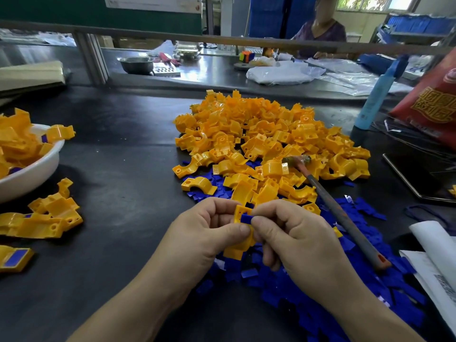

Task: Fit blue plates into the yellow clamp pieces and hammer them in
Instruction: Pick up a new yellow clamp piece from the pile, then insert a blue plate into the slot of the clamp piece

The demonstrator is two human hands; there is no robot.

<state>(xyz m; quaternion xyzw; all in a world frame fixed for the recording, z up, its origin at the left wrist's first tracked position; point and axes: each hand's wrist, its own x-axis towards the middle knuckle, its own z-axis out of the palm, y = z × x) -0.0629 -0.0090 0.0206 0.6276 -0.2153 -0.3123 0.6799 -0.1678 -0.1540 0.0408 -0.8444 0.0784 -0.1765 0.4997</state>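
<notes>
At bench centre, head view: left hand (212, 230) grips a yellow clamp piece (240, 233); right hand (293, 233) pinches a blue plate (246, 218) against its top recess. Behind them lies the clamp pile (269, 137), hammer (338, 211) resting across it and the loose plates (345, 287).

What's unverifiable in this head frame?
All head view.
Whether the blue plate is seated in the yellow clamp piece: fingers of left hand and right hand cover it.
Hammer head: partly buried in yellow pile.
White bowl: cut off by left edge.
Paper print, right edge: too small.
</notes>
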